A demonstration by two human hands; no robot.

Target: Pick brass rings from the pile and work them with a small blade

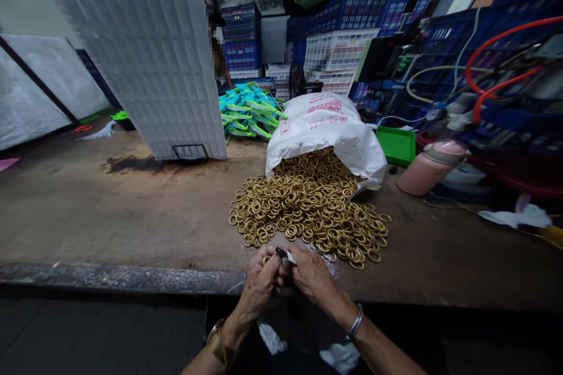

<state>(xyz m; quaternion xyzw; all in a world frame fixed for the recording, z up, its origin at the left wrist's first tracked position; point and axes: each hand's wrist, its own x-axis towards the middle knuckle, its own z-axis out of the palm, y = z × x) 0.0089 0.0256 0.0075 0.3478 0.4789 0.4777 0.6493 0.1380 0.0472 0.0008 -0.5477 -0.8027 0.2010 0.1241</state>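
Both hands meet at the near edge of the workbench (pixel 109 211). My left hand (pixel 260 284) is closed in a pinch round a brass ring (pixel 266 259). My right hand (pixel 313 275) is closed on a small dark and white tool (pixel 285 255) whose tip points toward the ring. Just beyond my fingers lies a heap of brass rings (pixel 308 205), spilling from a white sack (pixel 328 129) that lies on its side. A gold watch sits on my left wrist and a metal bangle on my right.
A white grid tray (pixel 149 64) stands tilted on a wire stand at the back left. Green and blue straps (pixel 248 108) are piled behind it. A green box (pixel 396 145), a pink bottle (pixel 428 167), hoses and blue crates (pixel 352 3) crowd the right. A person stands far back.
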